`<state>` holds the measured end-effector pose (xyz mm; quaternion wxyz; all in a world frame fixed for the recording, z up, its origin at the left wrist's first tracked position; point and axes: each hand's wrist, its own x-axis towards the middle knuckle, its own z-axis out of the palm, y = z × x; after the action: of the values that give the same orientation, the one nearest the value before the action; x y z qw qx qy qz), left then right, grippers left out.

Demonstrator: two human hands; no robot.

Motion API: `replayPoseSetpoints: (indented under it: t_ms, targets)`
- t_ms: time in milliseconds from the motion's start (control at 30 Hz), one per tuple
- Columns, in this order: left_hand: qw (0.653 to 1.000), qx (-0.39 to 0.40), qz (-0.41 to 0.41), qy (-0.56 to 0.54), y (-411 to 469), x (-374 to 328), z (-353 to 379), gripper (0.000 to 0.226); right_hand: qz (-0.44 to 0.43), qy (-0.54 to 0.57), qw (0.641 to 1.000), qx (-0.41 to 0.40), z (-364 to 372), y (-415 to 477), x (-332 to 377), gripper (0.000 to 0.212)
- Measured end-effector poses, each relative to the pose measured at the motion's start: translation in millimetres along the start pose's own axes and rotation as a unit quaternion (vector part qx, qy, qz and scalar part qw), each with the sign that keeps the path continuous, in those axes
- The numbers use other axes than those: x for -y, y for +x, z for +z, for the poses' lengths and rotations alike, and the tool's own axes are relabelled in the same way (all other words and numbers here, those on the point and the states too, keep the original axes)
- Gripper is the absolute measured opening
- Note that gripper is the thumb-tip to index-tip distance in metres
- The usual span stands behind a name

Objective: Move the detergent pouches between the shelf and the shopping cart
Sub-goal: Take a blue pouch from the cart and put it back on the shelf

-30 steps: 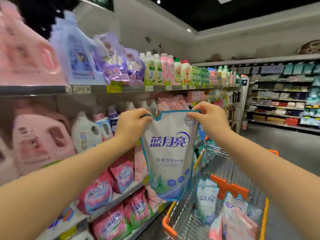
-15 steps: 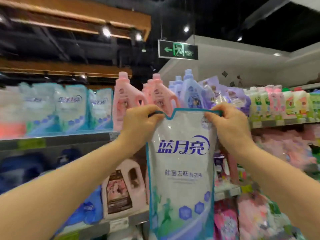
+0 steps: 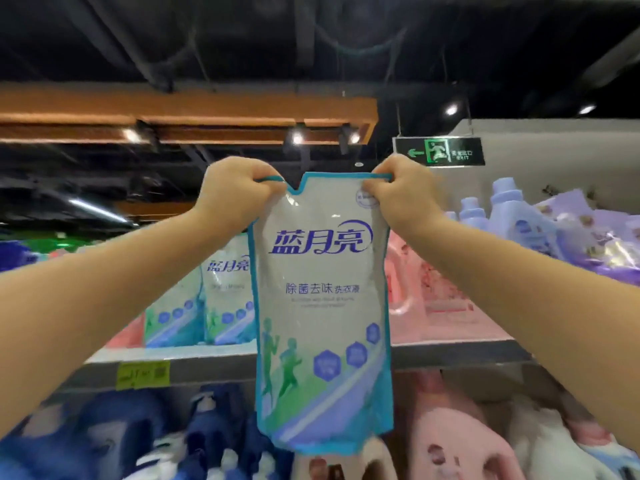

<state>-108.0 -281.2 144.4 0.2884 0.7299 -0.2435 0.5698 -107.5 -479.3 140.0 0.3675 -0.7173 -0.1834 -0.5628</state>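
A white detergent pouch (image 3: pixel 320 306) with teal edges and blue lettering hangs upright in front of the upper shelf (image 3: pixel 214 365). My left hand (image 3: pixel 235 194) grips its top left corner, and my right hand (image 3: pixel 401 192) grips its top right corner. The pouch is raised to the level of the upper shelf. On that shelf, just behind and left of it, stand matching pouches (image 3: pixel 214 299). The shopping cart is out of view.
Pink jugs (image 3: pixel 440 292) stand on the upper shelf right of the pouch, pale blue bottles (image 3: pixel 505 216) and purple pouches (image 3: pixel 602 247) further right. Dark blue bottles (image 3: pixel 104 434) and pink jugs (image 3: pixel 450 441) fill the shelf below. A yellow price tag (image 3: pixel 143 375) marks the shelf edge.
I have turned left, away from the cart, and looked up. Both hands have lifted the pouch from cart height to the upper shelf, toward the matching pouches.
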Motion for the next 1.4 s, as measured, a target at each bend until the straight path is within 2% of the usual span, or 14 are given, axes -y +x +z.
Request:
replayPoseSetpoints:
  t_ms: [267,467,733,833,1000,1133,1200,1233,1333,1400]
  targets:
    - [0.996,-0.046,0.025,0.07,87.7,71.0,29.0,0.014,-0.035,0.068,0.997,0.009,90.8,97.4,-32.5,0.009]
    - [0.993,-0.058,0.03,0.095,114.5,126.0,59.7,0.015,-0.041,0.023,0.999,0.011,145.8,126.9,-52.6,0.011]
    - [0.996,-0.038,0.006,0.084,110.5,197.2,99.4,0.02,-0.006,-0.123,0.991,0.057,204.1,126.3,-80.3,0.018]
    - [0.997,-0.023,-0.012,0.075,104.2,220.1,115.1,0.019,-0.009,-0.176,0.982,0.062,219.0,119.0,-91.4,0.015]
    - [0.999,0.008,-0.03,0.036,91.0,242.4,141.4,0.019,-0.073,-0.34,0.936,0.056,232.5,107.6,-109.5,0.015]
    - [0.998,0.012,-0.035,0.046,87.9,239.5,150.0,0.023,-0.107,-0.376,0.92,0.029,233.6,97.4,-118.2,0.009]
    - [0.997,0.026,-0.042,0.063,83.4,237.0,149.0,0.034,-0.119,-0.368,0.922,0.016,230.7,90.4,-121.1,0.02]
    - [0.997,0.035,-0.034,0.065,76.9,236.7,148.2,0.047,-0.125,-0.346,0.93,0.009,229.0,83.9,-123.1,0.03]
    - [0.993,0.068,0.065,0.069,39.8,238.3,141.1,0.085,-0.162,-0.267,0.95,0.014,227.4,44.4,-127.5,0.06]
    - [0.983,0.12,0.109,0.091,10.5,245.6,137.7,0.097,-0.204,-0.247,0.946,0.05,229.3,11.1,-127.7,0.07]
